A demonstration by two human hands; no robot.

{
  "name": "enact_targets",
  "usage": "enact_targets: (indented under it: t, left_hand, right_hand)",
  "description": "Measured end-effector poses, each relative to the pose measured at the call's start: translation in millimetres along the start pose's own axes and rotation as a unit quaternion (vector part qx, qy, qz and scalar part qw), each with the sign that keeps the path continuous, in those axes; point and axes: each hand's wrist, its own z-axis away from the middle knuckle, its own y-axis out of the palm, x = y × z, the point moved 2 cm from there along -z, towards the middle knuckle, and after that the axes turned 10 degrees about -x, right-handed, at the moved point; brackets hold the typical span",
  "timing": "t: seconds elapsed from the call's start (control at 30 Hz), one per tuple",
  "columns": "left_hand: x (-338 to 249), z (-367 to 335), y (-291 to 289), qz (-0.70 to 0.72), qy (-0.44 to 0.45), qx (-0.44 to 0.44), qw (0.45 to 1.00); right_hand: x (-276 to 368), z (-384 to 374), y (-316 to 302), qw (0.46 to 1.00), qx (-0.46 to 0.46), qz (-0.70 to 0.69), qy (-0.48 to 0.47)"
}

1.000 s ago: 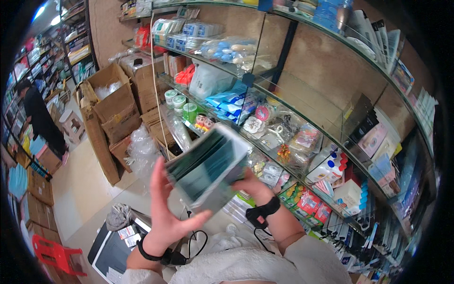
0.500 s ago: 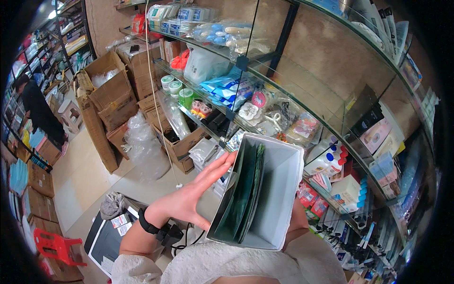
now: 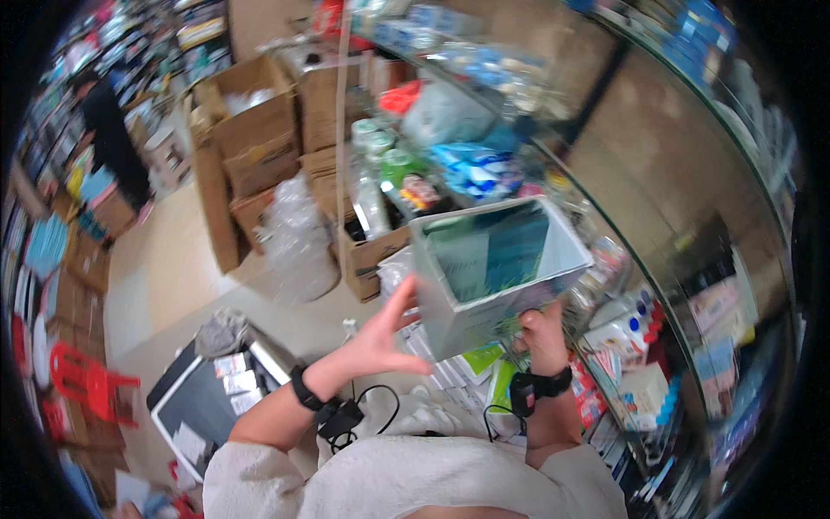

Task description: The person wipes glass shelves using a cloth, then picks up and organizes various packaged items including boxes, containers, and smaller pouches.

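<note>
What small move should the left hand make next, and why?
I'd probably bring the left hand against the left side of the box to steady it. That hand is spread open beside it, the right hand alone seems to hold it from the lower right, and green contents show through its open top.

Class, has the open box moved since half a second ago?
Yes, upward in view: the open box, once centred lower than the white bottles, is now centred higher.

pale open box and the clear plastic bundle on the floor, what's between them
In the head view, a pale cord, a brown carton and white packets show between the plastic bundle and box.
</note>
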Motion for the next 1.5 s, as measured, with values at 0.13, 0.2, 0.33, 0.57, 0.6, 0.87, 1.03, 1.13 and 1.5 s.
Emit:
enact_targets:
  t: [0.13,0.2,0.33,0.57,0.6,0.87,1.03,1.13,1.5]
  left_hand:
    - [33.7,-9.1,9.5,-0.070,0.043,-0.090,0.993]
    - [27.8,-4.1,4.3,-0.080,0.026,-0.094,0.992]
    - [31.4,25.1,-21.3,-0.050,-0.011,-0.128,0.990]
    - [28.1,79.4,-64.8,-0.001,-0.164,-0.176,0.971]
    - [11.6,82.6,-67.6,0.080,-0.182,-0.178,0.964]
    - [-7.0,116.9,-108.9,-0.019,-0.256,-0.189,0.948]
    - [-12.0,96.9,-106.2,-0.045,-0.315,-0.101,0.943]
    - [-9.0,91.0,-108.7,-0.046,-0.349,-0.044,0.935]
    - [8.3,59.5,-93.4,-0.063,-0.367,0.064,0.926]
  right_hand:
    - [-24.6,-3.9,-19.3,0.995,-0.071,0.066,-0.016]
    - [-16.8,7.1,14.0,0.995,-0.078,0.058,-0.002]
    - [-56.5,-10.9,7.7,0.992,0.048,0.111,-0.020]
    - [-61.9,1.4,60.7,0.941,0.195,0.216,0.176]
    - [-57.7,3.4,75.3,0.914,0.235,0.254,0.210]
    - [-109.3,39.1,28.3,0.757,0.489,0.388,0.192]
    - [-104.2,55.7,5.5,0.800,0.419,0.359,0.234]
    - [-107.0,68.9,-9.7,0.802,0.415,0.351,0.248]
    - [-70.8,72.0,32.0,0.867,0.351,0.323,0.146]
